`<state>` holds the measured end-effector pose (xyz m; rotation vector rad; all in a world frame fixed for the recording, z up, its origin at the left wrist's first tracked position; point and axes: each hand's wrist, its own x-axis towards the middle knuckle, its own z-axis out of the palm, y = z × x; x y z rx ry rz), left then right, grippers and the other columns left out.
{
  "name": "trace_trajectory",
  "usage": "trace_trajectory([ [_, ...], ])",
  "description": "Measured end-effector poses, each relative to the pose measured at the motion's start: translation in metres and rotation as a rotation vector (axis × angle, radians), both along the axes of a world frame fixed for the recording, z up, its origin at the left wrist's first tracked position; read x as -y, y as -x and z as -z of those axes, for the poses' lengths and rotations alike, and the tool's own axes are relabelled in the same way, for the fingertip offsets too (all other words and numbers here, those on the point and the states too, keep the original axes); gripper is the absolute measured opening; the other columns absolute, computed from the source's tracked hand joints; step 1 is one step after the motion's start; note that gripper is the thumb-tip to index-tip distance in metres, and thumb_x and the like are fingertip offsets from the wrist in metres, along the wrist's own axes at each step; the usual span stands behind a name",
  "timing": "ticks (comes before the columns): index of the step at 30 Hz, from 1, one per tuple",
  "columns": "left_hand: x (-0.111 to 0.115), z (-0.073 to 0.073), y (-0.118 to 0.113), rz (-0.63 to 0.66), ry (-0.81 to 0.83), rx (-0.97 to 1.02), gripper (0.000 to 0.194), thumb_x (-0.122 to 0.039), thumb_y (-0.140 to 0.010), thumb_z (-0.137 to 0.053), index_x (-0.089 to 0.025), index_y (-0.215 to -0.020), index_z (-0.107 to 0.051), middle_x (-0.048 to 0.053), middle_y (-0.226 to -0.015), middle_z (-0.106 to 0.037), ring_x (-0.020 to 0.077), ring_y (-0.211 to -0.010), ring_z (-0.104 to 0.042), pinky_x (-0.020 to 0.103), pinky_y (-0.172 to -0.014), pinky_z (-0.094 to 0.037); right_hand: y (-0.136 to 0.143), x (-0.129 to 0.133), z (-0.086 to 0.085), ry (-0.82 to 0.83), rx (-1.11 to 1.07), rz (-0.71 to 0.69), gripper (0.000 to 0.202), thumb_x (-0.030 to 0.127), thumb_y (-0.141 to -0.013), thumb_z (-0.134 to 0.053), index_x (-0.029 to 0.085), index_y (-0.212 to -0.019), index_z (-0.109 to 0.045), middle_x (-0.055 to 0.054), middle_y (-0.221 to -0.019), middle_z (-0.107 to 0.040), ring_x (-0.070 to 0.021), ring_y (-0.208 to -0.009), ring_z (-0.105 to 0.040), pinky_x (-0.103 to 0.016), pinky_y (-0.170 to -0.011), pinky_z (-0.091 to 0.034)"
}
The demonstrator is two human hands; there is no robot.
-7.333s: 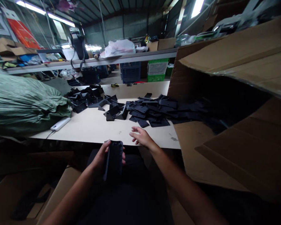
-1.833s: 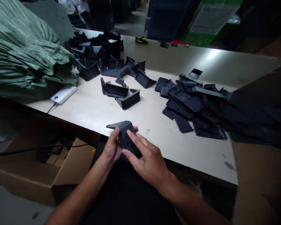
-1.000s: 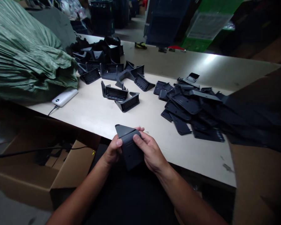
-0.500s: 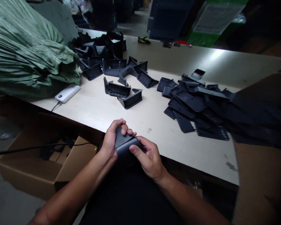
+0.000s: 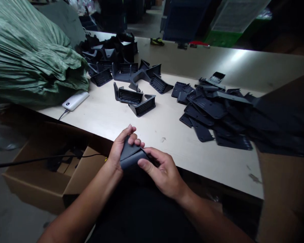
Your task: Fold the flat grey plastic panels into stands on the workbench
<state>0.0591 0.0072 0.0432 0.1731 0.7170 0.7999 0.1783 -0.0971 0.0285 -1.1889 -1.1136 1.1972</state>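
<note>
From my remote seat I see the dark plastic part [image 5: 132,159] held up just off the table's near edge, above dark clothing. It is tilted, its triangular side facing up and a curved strip running along the lower edge; between the two I make out a thin dark gap. The left hand [image 5: 118,148] is closed around the left end, fingers curled over the triangular side. The right hand [image 5: 164,172] pinches the right end, half closed, its thumb on the curved strip; the other fingertips are partly hidden from me behind the part.

Beyond the hands, on the pale table [image 5: 98,118], I count two ribbed brackets [image 5: 142,106] touching each other, with a heap of similar pieces [image 5: 123,74] behind them. To the right I have a pile of flat dark plates [image 5: 205,106], running into shadow beside brown cardboard [image 5: 281,189]. At the left, a white device [image 5: 75,100] with a cord lies against a green sack [image 5: 32,64]. Below the table I see an open carton [image 5: 32,184] with dark pieces inside.
</note>
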Motion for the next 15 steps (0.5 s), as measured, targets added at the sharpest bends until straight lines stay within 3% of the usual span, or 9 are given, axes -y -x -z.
trace_trajectory([
  [4, 0.0, -0.002, -0.002, 0.039, -0.035, -0.015, 0.033, -0.021, -0.109, -0.046, -0.016, -0.08, -0.061, -0.01, -0.042, -0.04, 0.0093, -0.043, -0.055, 0.024, -0.056, -0.061, 0.006, -0.002, 0.002, -0.048, 0.019, 0.113, 0.02, 0.038, -0.096, -0.074, 0.019, -0.091, -0.076, -0.001, -0.084, -0.072, -0.0169, -0.079, -0.064, -0.03, -0.08, -0.05],
  [8, -0.003, 0.0, -0.002, -0.012, -0.045, -0.026, 0.032, -0.025, -0.109, -0.049, -0.017, -0.079, -0.059, -0.01, -0.043, -0.042, 0.0099, -0.044, -0.055, 0.025, -0.056, -0.061, 0.001, -0.009, 0.001, 0.021, -0.007, 0.051, 0.02, 0.039, -0.094, -0.075, 0.019, -0.091, -0.076, 0.0, -0.082, -0.069, -0.0153, -0.075, -0.059, -0.03, -0.076, -0.048],
  [12, 0.0, 0.003, -0.002, -0.025, -0.094, -0.068, 0.026, -0.036, -0.107, -0.056, -0.018, -0.089, -0.063, -0.008, -0.047, -0.048, 0.012, -0.05, -0.061, 0.025, -0.063, -0.061, -0.003, -0.01, 0.002, 0.103, -0.058, -0.009, 0.022, 0.04, -0.086, -0.083, 0.021, -0.091, -0.072, 0.0, -0.09, -0.069, -0.0168, -0.085, -0.06, -0.03, -0.082, -0.048],
  [15, 0.004, 0.003, -0.004, -0.058, -0.18, -0.131, 0.024, -0.043, -0.099, -0.067, -0.02, -0.093, -0.063, -0.008, -0.05, -0.05, 0.013, -0.053, -0.063, 0.026, -0.069, -0.062, 0.002, -0.005, 0.009, 0.097, -0.051, 0.037, 0.037, 0.039, -0.078, -0.091, 0.024, -0.106, -0.071, -0.001, -0.104, -0.07, -0.0204, -0.098, -0.062, -0.033, -0.092, -0.049],
])
